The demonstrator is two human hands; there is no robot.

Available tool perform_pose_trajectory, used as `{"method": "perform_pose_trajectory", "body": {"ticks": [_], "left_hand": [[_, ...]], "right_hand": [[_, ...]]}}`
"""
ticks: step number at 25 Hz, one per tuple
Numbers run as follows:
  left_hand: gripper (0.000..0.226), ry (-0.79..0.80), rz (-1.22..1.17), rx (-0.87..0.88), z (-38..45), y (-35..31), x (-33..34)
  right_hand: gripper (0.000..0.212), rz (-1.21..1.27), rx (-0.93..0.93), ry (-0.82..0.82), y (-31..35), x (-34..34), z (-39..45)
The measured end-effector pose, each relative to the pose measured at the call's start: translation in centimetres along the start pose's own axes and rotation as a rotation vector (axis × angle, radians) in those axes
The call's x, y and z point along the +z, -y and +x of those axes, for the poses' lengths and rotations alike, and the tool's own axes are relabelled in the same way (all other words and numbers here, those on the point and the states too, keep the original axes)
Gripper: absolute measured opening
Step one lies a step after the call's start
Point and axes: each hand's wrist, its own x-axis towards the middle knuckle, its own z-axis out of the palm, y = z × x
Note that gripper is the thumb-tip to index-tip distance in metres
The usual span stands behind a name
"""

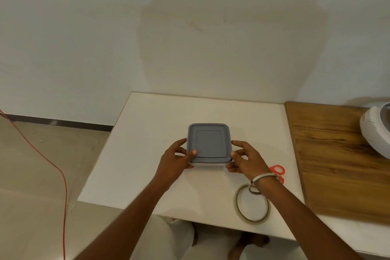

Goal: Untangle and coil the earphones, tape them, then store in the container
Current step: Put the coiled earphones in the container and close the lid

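Observation:
A square container with a grey lid (pixel 209 143) sits on the white table (pixel 147 154), lid on. My left hand (pixel 177 158) grips its left side, thumb on the lid's front left corner. My right hand (pixel 247 159) holds its right side, fingers curled at the front right corner. A roll of clear tape (pixel 252 202) lies on the table near my right wrist. No earphones are visible; the closed lid hides the inside of the container.
Red-handled scissors (pixel 278 170) lie partly hidden behind my right wrist. A wooden board (pixel 337 154) adjoins the table on the right, with a white rounded appliance (pixel 377 131) at its far edge. A red cable (pixel 61 175) hangs at left over the floor.

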Motion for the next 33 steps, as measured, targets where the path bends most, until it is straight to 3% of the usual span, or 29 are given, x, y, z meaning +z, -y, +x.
{"method": "perform_pose_trajectory", "body": {"ticks": [3,7,11,15,19,23,33], "left_hand": [[0.057,-0.006,-0.001,0.011,0.0,-0.1,0.3],[0.061,0.032,0.011,0.02,0.0,0.0,0.0],[0.064,0.077,-0.001,0.018,0.2,0.1,-0.2],[0.068,0.099,-0.069,-0.023,0.5,0.2,-0.3],[0.08,0.111,-0.052,-0.054,1.0,-0.1,-0.5],[0.089,0.167,0.166,0.014,1.6,-0.9,-0.8],[0.097,0.233,0.151,-0.019,2.3,-1.1,-1.1]], "right_hand": [[0.013,-0.074,-0.087,-0.109,0.0,0.4,0.2],[0.005,0.061,0.03,-0.037,-0.3,0.2,0.4],[0.023,0.256,0.156,0.047,-0.1,-0.5,0.4],[0.031,0.245,0.164,0.094,0.0,-0.8,0.4],[0.021,0.061,0.21,0.113,1.2,-1.2,1.3],[0.029,-0.327,0.073,-0.066,1.8,-0.1,3.0],[0.025,-0.251,0.087,0.012,1.6,-0.3,3.9]]}}
